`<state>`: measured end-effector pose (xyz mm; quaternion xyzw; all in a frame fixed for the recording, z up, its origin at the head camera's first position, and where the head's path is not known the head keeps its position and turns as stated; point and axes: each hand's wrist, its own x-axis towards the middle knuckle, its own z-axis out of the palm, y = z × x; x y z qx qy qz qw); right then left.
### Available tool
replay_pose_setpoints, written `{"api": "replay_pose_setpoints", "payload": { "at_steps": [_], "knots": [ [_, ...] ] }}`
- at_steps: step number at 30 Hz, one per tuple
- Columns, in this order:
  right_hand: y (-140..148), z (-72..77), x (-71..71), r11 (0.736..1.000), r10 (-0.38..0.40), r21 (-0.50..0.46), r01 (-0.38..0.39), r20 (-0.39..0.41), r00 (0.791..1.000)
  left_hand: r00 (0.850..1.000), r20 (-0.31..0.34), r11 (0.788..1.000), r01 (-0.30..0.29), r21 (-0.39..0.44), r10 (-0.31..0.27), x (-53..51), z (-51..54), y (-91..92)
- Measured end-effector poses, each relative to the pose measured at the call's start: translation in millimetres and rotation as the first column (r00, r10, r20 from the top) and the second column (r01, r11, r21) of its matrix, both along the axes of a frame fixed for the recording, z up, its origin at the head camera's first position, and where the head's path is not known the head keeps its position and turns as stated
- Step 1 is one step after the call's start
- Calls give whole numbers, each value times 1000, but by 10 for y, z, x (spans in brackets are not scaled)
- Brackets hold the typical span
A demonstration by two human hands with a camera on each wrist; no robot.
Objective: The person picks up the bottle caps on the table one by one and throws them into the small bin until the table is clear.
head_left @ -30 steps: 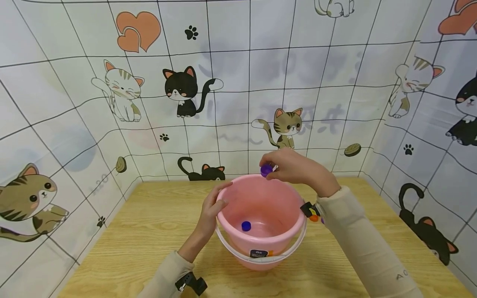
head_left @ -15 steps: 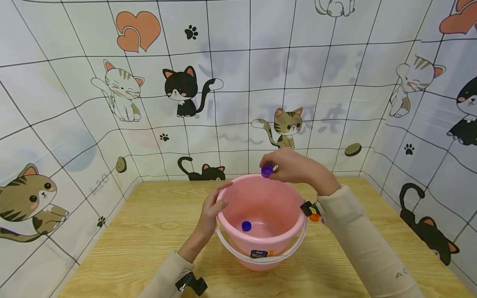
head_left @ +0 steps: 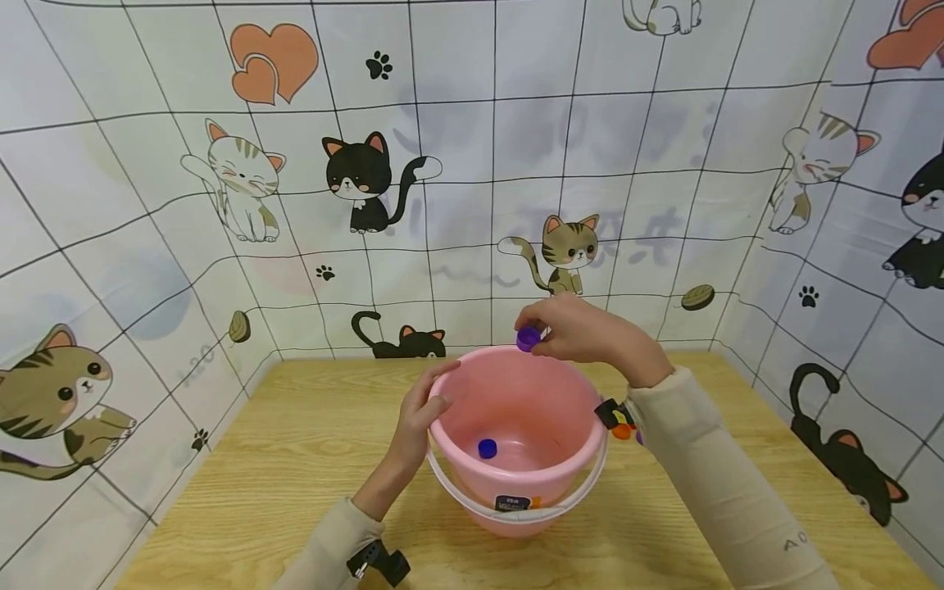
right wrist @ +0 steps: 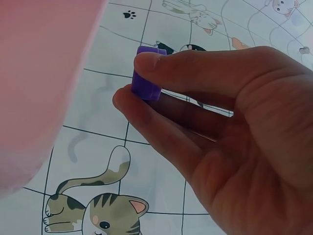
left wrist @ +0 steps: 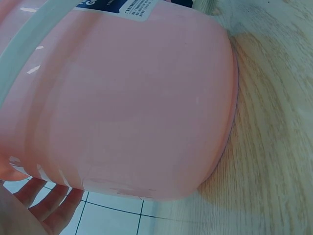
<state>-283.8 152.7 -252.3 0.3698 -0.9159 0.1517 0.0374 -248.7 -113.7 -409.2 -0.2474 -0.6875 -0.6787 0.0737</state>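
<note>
Bucket: round pink plastic bucket (head_left: 534,389) upright on a pale wood-grain tabletop (head_left: 332,434); white handle (head_left: 519,515) hanging down on the near side, across the small black label (head_left: 512,502).
Left hand (head_left: 416,418): grips the bucket's left edge, thumb over the rim, fingers against the outer wall.
Right hand (head_left: 583,332): pinches 1 small round purple cap (head_left: 528,338) between thumb and fingers.
Purple cap: held up at the far rim; the right wrist view shows a gap between it and the pink wall.
Inside the bucket: 1 small round blue cap (head_left: 487,448) on the bottom, towards the near left; contact with the wall cannot be told.
Edges and room: the mouth is wide, its middle open between the 2 hands; wood extends left and right of the bucket; the tabletop's far edge meets a white grid-and-cat wall covering (head_left: 465,205).
Right side: small orange piece (head_left: 623,431), partly hidden.
</note>
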Motion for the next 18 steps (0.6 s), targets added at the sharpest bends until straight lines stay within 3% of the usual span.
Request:
{"api": "replay_pose_setpoints", "payload": {
  "at_steps": [18],
  "knots": [
    [23, 7, 7, 1000, -13, 15, 13, -2, 1000, 1000, 13, 1000, -3, -2, 3, 10, 6, 6]
  ]
}}
